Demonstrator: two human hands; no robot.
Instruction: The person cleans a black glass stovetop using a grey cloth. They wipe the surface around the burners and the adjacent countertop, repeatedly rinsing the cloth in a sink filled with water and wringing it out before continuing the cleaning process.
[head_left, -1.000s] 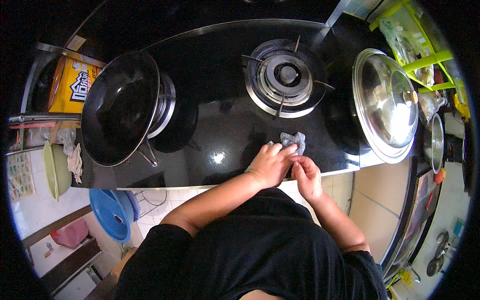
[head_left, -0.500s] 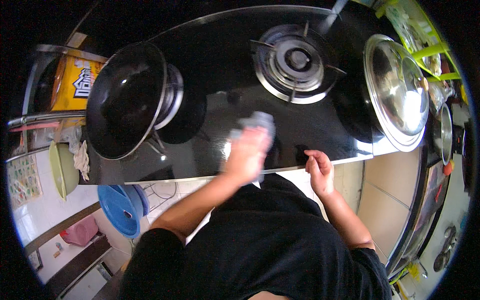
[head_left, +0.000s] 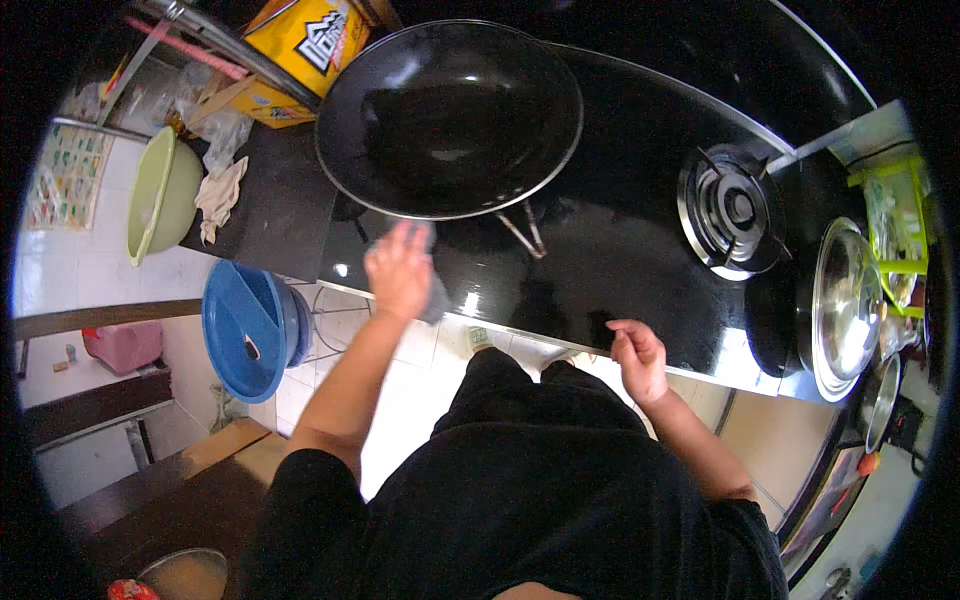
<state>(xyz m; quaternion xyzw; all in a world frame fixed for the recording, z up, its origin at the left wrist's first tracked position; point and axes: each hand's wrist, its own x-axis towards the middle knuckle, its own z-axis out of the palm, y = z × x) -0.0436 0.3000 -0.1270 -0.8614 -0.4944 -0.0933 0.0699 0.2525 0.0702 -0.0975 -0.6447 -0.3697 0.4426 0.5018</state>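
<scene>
My left hand (head_left: 398, 275) presses a grey cloth (head_left: 437, 298) onto the front left of the black glossy stove top (head_left: 600, 265), just below the wok. Part of the cloth hangs past the front edge. Above that hand sits a large black wok (head_left: 445, 110), hiding the burner under it; one leg of a pan support pokes out below its rim. My right hand (head_left: 641, 362) hovers by the front edge, fingers loosely curled together, with nothing visible in them.
An uncovered gas burner (head_left: 738, 207) lies to the right, beside a shiny pot lid (head_left: 848, 305). On the left are a yellow box (head_left: 310, 45), a pale crumpled cloth (head_left: 220, 198), a green basin (head_left: 165, 195) and, lower down, a blue basin (head_left: 245, 335).
My left hand has wiped leftward with the grey cloth, from mid-counter to below the wok. The view has turned left, so the wok appears more central. My right hand keeps its curled pose.
</scene>
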